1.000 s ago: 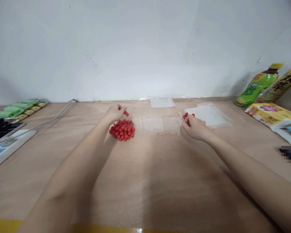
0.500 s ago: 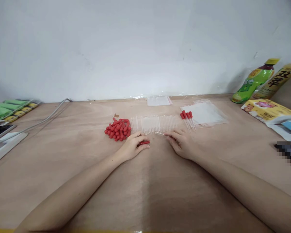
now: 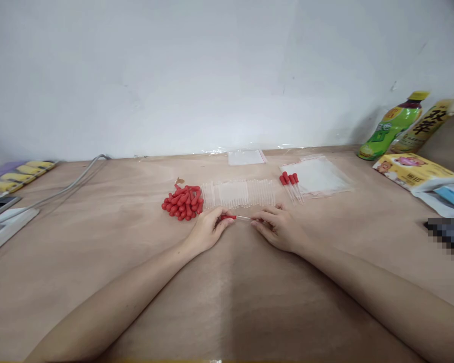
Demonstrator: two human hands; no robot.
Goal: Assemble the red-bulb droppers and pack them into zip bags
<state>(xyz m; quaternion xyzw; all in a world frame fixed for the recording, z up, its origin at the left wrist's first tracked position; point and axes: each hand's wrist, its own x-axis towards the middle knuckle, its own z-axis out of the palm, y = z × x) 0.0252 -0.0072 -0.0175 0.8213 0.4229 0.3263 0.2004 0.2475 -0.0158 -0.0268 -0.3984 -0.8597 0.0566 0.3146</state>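
My left hand [image 3: 211,229] is closed on a red rubber dropper bulb [image 3: 229,217], its open end facing right. From the right, my right hand [image 3: 276,227] pinches a clear dropper tube [image 3: 243,218]. The tube's left end meets the mouth of the bulb; whether it sits inside I cannot tell. A heap of red bulbs [image 3: 183,202] lies beyond my left hand. Beside the heap runs a row of clear tubes [image 3: 234,193]. Several droppers with red bulbs fitted [image 3: 288,178] rest past my right hand, partly over clear plastic bags [image 3: 321,174].
A small plastic bag [image 3: 246,157] lies near the wall. To the right are a green bottle [image 3: 393,126], a yellow tissue pack [image 3: 412,169] and a blurred-out dark object [image 3: 450,234]. On the left, a grey cable [image 3: 75,179] runs to a white power strip [image 3: 13,229].
My right hand has moved slightly left and nearer, bringing the tube in line with the bulb so that they meet. My left hand has tightened around the bulb.
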